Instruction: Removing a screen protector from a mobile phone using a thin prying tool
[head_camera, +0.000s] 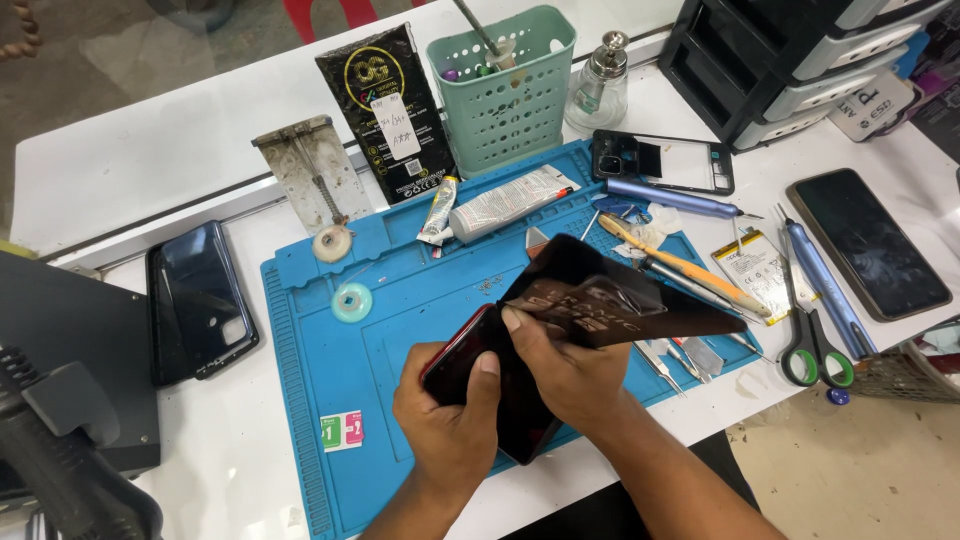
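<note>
Now, left to right, I list what I see.

Far left: a dark phone case lies flat on the white desk, well apart from my hands.

Mat: a blue work mat covers the middle of the desk. A small round tape roll sits on it.

Left hand: my left hand is closed around the phone, thumb up on its dark face. This grip is snug and holds the phone tilted above the mat.

Phone: it is in the air just over the near part of the mat, between both hands.

Right hand: my right hand pinches the dark film with thumb and fingers shut on its edge. The film bends up and away to the right.

Doing it well: I think the left hand should keep the phone steady while the right pulls the film slowly and low, so it does not crease.

Behind: a green basket and a glue tube stand at the back.

Right: scissors and another phone lie near the desk edge.
</note>
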